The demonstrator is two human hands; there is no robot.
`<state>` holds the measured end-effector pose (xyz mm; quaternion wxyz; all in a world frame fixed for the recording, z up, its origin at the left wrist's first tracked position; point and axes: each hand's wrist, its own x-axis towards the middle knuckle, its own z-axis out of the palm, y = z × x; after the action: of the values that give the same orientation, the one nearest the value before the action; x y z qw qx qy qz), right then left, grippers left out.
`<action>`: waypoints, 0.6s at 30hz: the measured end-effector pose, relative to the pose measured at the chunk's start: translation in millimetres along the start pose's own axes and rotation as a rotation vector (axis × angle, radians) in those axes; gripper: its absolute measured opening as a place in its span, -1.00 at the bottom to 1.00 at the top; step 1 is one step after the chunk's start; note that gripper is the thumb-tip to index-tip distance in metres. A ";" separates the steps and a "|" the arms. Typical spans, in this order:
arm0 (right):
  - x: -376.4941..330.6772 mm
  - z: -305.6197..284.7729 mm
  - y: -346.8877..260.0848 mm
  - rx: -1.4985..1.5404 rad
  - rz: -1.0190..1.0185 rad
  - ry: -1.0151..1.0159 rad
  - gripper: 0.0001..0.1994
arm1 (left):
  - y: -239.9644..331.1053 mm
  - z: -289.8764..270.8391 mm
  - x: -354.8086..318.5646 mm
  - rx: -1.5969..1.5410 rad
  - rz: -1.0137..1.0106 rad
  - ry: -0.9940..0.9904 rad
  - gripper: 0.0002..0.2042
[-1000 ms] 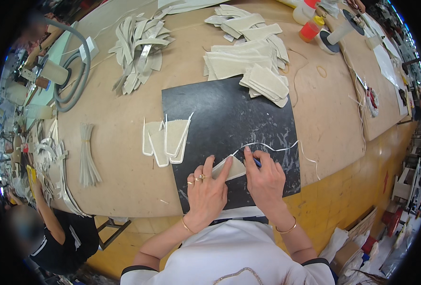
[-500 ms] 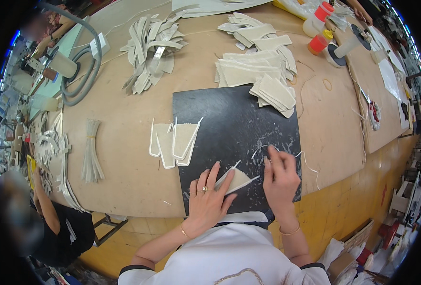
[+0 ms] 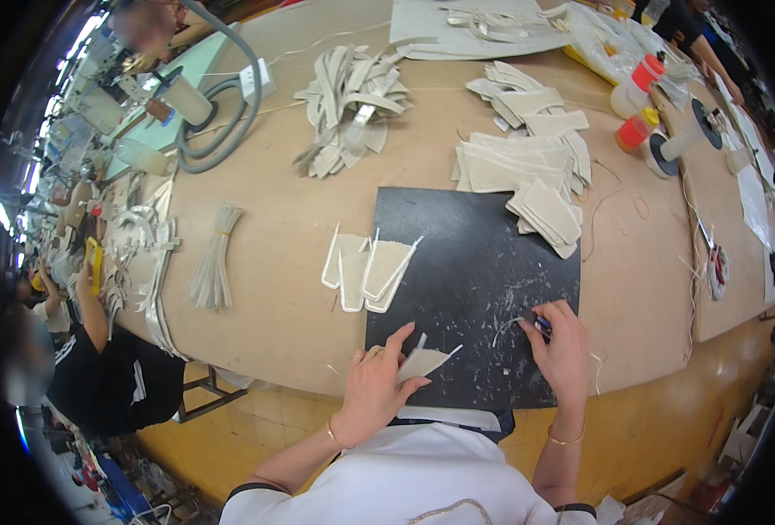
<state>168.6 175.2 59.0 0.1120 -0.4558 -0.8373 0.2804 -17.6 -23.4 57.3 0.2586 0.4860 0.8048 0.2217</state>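
Note:
My left hand (image 3: 374, 381) pinches a small beige fabric piece (image 3: 429, 360) edged with white piping, whose ends stick out past its top. It is lifted at the near edge of the black cutting mat (image 3: 466, 262). On the mat's right side, my right hand (image 3: 562, 350) is closed on a small dark blue tool (image 3: 542, 325); its kind is mostly hidden by the fingers. A thin white cord (image 3: 503, 327) curves up to its fingertips. Several matching piped pieces (image 3: 386, 269) overlap at the mat's left edge.
Beige fabric pieces lie in stacks (image 3: 514, 164) and a loose heap (image 3: 352, 105) farther off. A bundle of white strips (image 3: 217, 262) rests at left. Red-banded bottles (image 3: 639, 83) and a thread spool (image 3: 680, 140) stand at right. A co-worker's arm (image 3: 90, 311) shows at left.
The view has shifted, so the table sits farther right. My left hand has raised the piped piece off the mat. A small dark blue tool now shows in my right hand.

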 end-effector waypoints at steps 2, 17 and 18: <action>-1.9 -3.4 -1.0 0.045 0.014 -0.011 -0.81 | -4.2 -7.8 12.9 -0.187 -0.033 0.050 -0.18; -7.7 -22.8 9.2 0.277 0.072 0.087 -0.84 | 39.7 -10.9 163.8 -0.132 0.376 0.282 -0.63; -8.3 -25.1 8.0 0.282 0.074 0.100 -0.84 | 51.6 -5.2 182.3 -0.180 0.420 0.256 -0.66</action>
<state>190.0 181.0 75.5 0.2059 -0.4793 -0.7657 0.3762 -58.2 161.7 56.1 0.1452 0.5854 0.6896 0.4009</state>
